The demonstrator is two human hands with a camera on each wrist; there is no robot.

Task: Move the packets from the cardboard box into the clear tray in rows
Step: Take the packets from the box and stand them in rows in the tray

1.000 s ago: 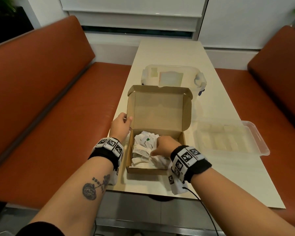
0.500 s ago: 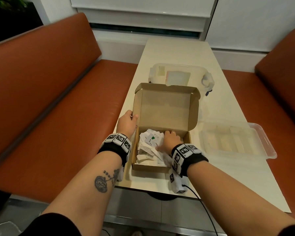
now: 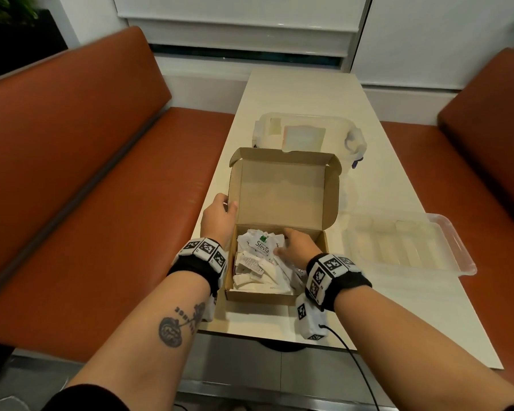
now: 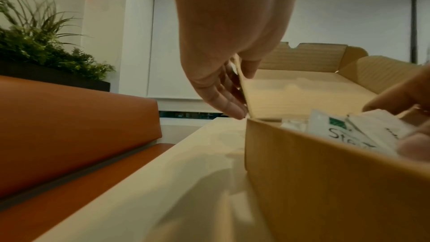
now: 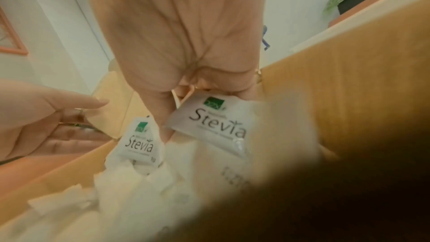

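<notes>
The open cardboard box [image 3: 279, 295] sits near the table's front edge with its lid upright. It holds a loose heap of white packets [image 3: 258, 268]. My right hand [image 3: 282, 241] is inside the box, and its thumb and curled fingers pinch a Stevia packet [image 5: 209, 122] at the top edge. A second Stevia packet [image 5: 139, 144] lies just left of it. My left hand [image 4: 242, 87] pinches the lid's left side flap [image 4: 244, 91] between thumb and fingers. The clear tray [image 3: 445, 262] stands right of the box, with pale packets in rows inside.
A clear lidded container [image 3: 306, 134] stands right behind the box lid. Orange bench seats [image 3: 101, 232] run along both sides of the narrow table [image 3: 398, 315]. A cable [image 3: 356, 363] hangs from my right wrist unit over the table's front edge.
My right hand has shifted from the front of the heap toward the back of the box and closed on a Stevia packet. The left hand has stayed on the lid flap.
</notes>
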